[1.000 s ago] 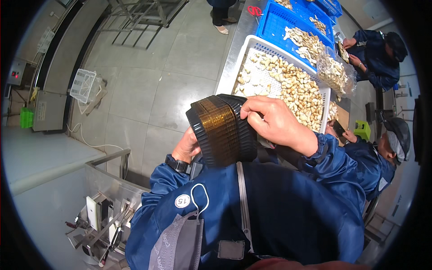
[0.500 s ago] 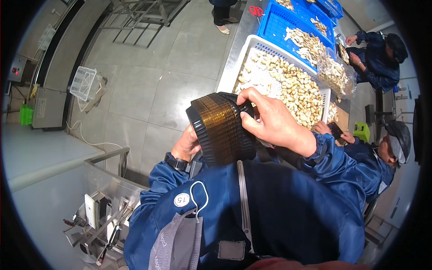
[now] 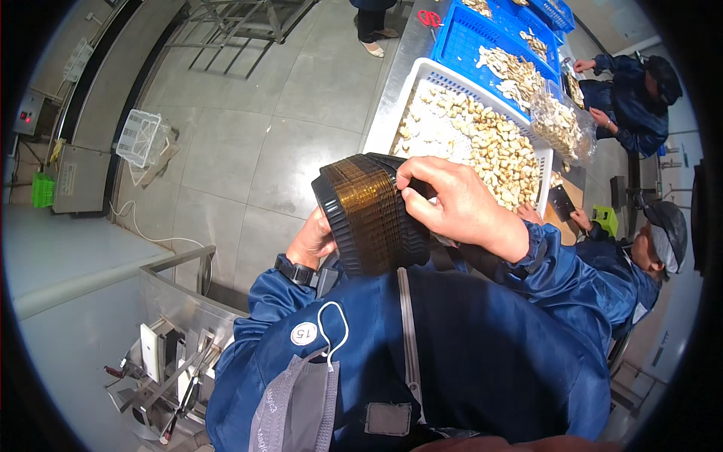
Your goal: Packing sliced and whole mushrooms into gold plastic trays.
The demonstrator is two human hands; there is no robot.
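In front of my chest I hold a nested stack of black plastic trays (image 3: 369, 218), tipped on its side, with golden light gleaming along its stacked rims. My left hand (image 3: 310, 239) wraps the stack's left side; most of its fingers are hidden behind it. At the stack's upper right, my right hand (image 3: 459, 200) pinches an edge between thumb and index finger. Beyond my hands stands a white perforated crate (image 3: 384, 124) of cut mushroom pieces (image 3: 493, 147).
Blue crates (image 3: 452, 41) holding sliced mushrooms stand behind the white crate on a metal table (image 3: 395, 71), with red-handled scissors (image 3: 429, 18). A clear bag (image 3: 557, 124) of slices lies beside them. Two co-workers (image 3: 629, 98) (image 3: 640, 256) are at right. Metal equipment (image 3: 173, 369) stands lower left.
My right fingers have shifted slightly along the tray edge; the stack stays almost in place. The nearer co-worker's hands and dark flat object have moved a little.
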